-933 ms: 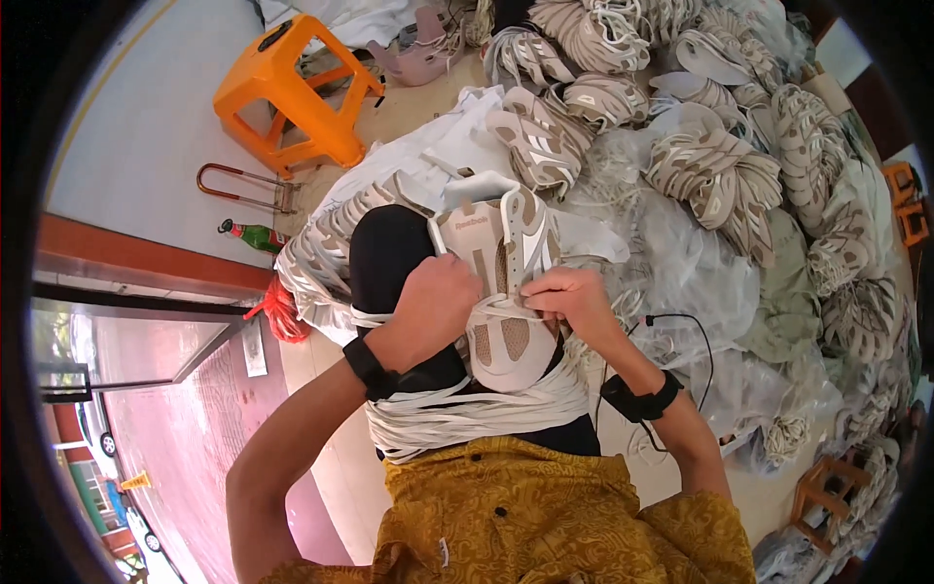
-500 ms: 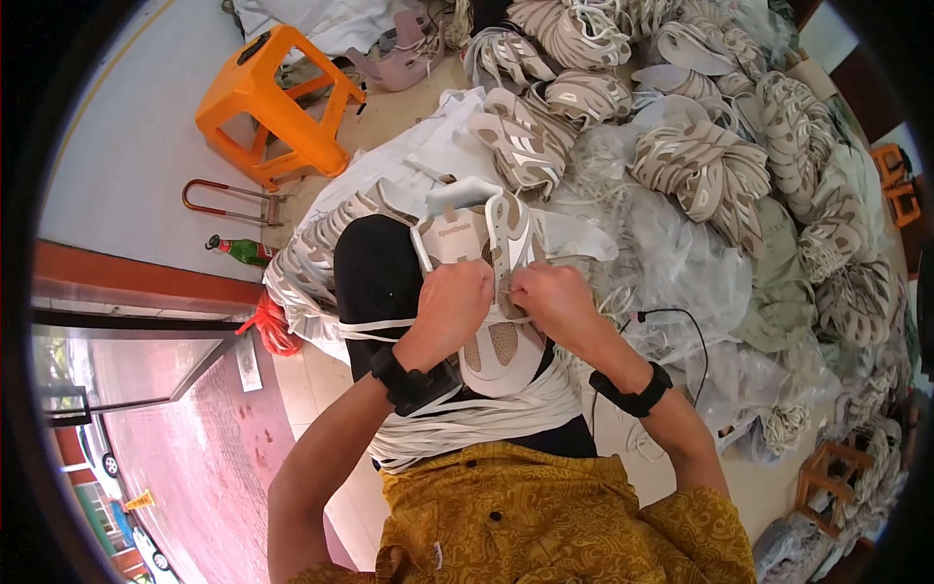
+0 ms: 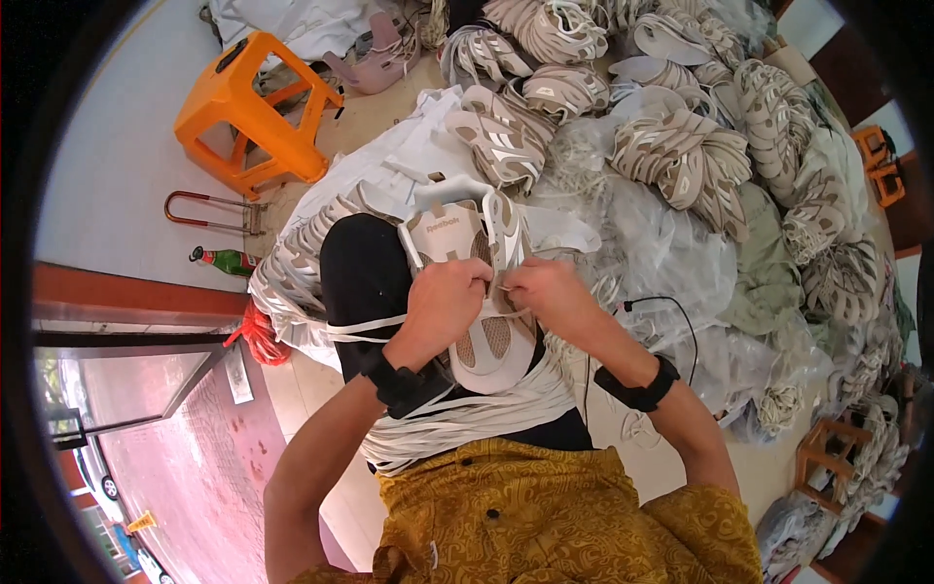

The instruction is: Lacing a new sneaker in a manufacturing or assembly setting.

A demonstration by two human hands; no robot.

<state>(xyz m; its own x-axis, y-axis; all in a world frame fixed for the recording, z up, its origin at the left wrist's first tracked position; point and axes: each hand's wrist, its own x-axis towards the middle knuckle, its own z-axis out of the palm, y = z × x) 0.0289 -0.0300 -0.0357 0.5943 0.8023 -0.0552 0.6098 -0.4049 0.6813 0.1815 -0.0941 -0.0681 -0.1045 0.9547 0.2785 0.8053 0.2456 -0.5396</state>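
Observation:
A beige and white shoe upper (image 3: 489, 355) lies flat over my dark-clad thigh, its toe pointing toward me. On its left side, my left hand (image 3: 446, 304) is closed at the eyelet edge, fingertips pinching the upper there; a lace between them would be hidden. At the opposite eyelets my right hand (image 3: 556, 300) pinches a thin white shoelace (image 3: 520, 313) between thumb and forefinger. A white lace strand (image 3: 365, 329) runs across my knee toward the left hand. Many loose white laces (image 3: 457, 428) lie in a bundle across my lap.
A fanned stack of uppers (image 3: 302, 263) leans beside my left knee. Ahead and right lie heaps of bundled uppers (image 3: 681, 161) and clear plastic bags (image 3: 671, 273). At the left are an orange stool (image 3: 253, 112), a green bottle (image 3: 229, 261) and a red bag (image 3: 261, 336).
The whole view has shifted slightly, so the surroundings sit a little further left. Both hands stay at the eyelets; the right fingertips have moved slightly closer to the left ones.

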